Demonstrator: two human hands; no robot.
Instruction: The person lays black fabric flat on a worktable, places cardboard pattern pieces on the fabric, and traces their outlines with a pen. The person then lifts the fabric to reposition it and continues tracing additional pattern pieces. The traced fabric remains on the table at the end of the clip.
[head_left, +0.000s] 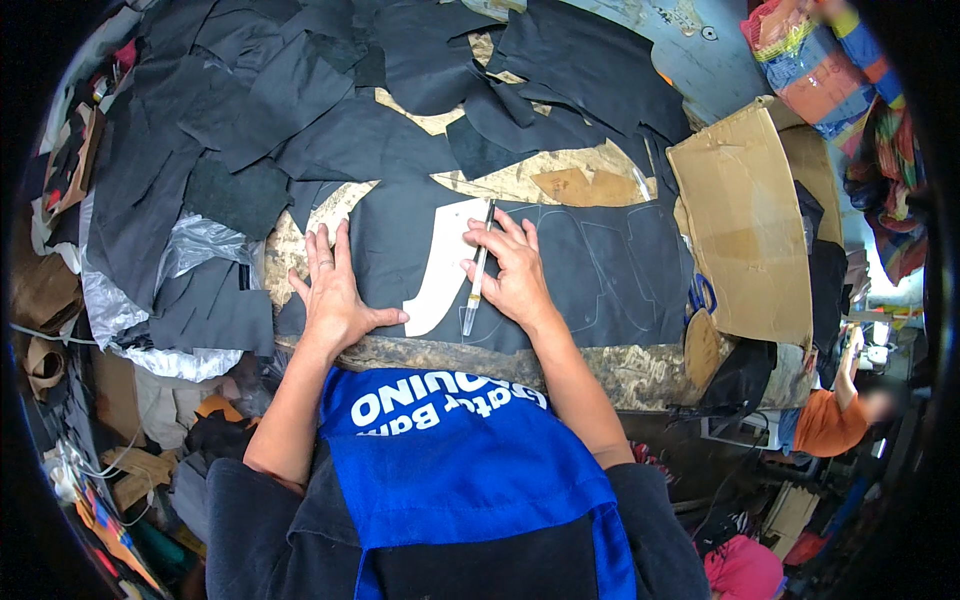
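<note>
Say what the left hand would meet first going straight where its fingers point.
The left hand would probably meet the bare patch of board just past its fingertips; whether they already touch it is unclear.

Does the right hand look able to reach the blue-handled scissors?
Probably yes: between the right hand and the blue-handled scissors lies only flat dark material, though the pen in its grip may need putting down first.

"Where do we see words?"
"We see big white letters point(440, 397) on the blue apron point(470, 475), in two rows. They look upside down to us."
"Do we see any more?"
"We see little dark marks on the colorful bag point(825, 85) at the top right, but they're too faint for us to read."
</note>
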